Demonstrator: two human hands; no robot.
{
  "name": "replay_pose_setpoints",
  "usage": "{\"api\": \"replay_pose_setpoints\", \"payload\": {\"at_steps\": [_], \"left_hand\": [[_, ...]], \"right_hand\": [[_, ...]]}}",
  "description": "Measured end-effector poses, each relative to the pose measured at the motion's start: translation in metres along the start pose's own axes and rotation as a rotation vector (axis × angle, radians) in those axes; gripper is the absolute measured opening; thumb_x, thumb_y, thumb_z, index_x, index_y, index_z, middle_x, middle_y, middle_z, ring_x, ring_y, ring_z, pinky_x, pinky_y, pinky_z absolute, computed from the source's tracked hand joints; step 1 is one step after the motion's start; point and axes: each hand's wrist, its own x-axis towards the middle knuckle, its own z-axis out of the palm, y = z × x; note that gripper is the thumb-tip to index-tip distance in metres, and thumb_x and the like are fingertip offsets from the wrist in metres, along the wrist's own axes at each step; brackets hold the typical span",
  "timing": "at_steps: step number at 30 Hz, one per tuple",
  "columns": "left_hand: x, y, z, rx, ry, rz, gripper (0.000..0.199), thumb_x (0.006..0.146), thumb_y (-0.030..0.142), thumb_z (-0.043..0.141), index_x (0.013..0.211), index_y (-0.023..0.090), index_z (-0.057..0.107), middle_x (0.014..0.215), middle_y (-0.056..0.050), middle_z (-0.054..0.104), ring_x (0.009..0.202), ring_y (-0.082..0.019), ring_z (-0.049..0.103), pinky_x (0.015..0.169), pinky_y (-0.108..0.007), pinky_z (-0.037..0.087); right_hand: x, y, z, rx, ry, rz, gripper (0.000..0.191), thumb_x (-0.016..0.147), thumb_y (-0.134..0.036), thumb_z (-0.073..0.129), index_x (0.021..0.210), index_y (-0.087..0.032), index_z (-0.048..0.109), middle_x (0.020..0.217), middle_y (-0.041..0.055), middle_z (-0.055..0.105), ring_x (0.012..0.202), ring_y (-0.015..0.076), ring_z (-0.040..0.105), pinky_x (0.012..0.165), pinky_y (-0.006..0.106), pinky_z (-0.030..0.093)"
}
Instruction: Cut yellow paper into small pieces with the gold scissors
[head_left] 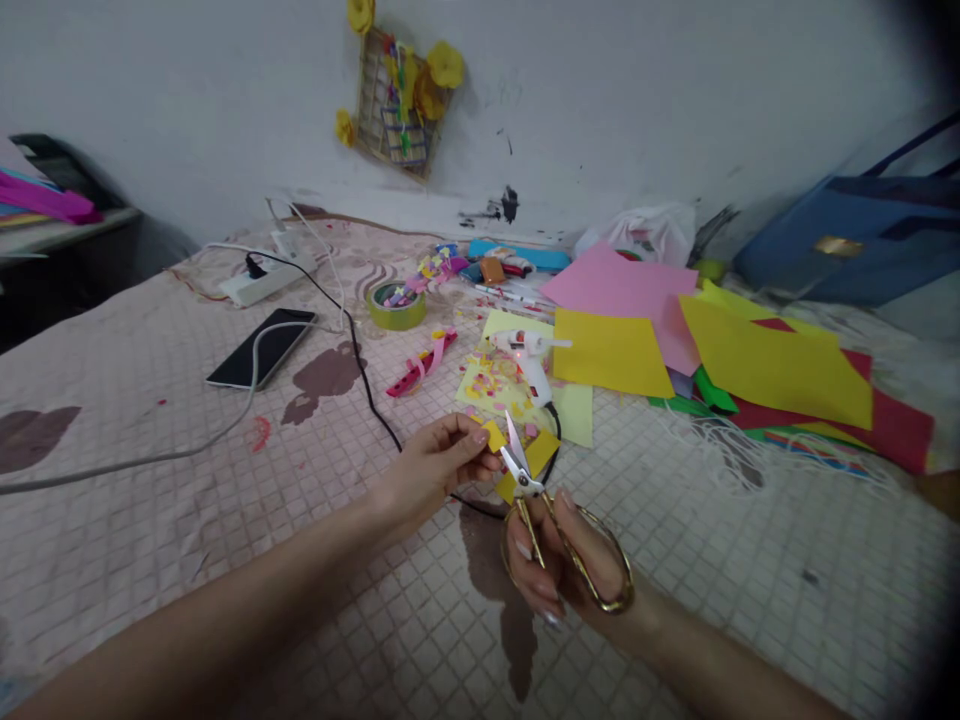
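Between the thumb and fingers of my left hand [442, 460] is a small piece of yellow paper [494, 436]. My right hand [559, 555] has its thumb and fingers through the gold handles of a pair of scissors [523, 478]. The silver blades stand apart, close to the right side of the yellow piece; whether they touch it I cannot tell. Under the blades, larger yellow paper pieces [541, 455] lie on the cloth. Just beyond, a white glue gun [531, 362] with a small red light rests on pale yellow paper [577, 412] strewn with tiny pink and yellow scraps.
A black cable [367, 385] runs behind my left hand. To the left are a phone [264, 348] and a power strip [262, 282]. A tape roll [396, 307] and a pink decorated strip [422, 364] lie ahead. Coloured sheets [780, 360] and white string [720, 450] spread at right.
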Motion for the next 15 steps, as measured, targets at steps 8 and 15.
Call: {"api": "replay_pose_setpoints", "payload": {"at_steps": [8,15], "left_hand": [[-0.0003,0.0027,0.0007,-0.016,0.027,-0.002,0.016,0.074,0.022,0.065,0.075,0.013,0.052,0.066,-0.001,0.062,0.059,-0.007,0.056,0.057,-0.017,0.044],[0.0005,0.0034,0.0006,-0.01,0.04,0.013,0.018,0.072,0.022,0.067,0.074,0.013,0.051,0.065,-0.001,0.062,0.059,-0.007,0.056,0.056,-0.017,0.044]], "right_hand": [[-0.0043,0.0023,-0.002,-0.1,0.069,0.004,0.05,0.084,-0.062,0.028,0.071,-0.017,0.046,0.045,-0.0069,0.039,0.03,0.0052,0.031,0.031,0.016,0.029],[-0.0082,-0.0006,0.004,-0.23,0.148,-0.005,0.048,0.084,-0.061,0.032,0.07,-0.017,0.046,0.042,-0.0085,0.037,0.029,0.004,0.028,0.029,0.014,0.027]]}}
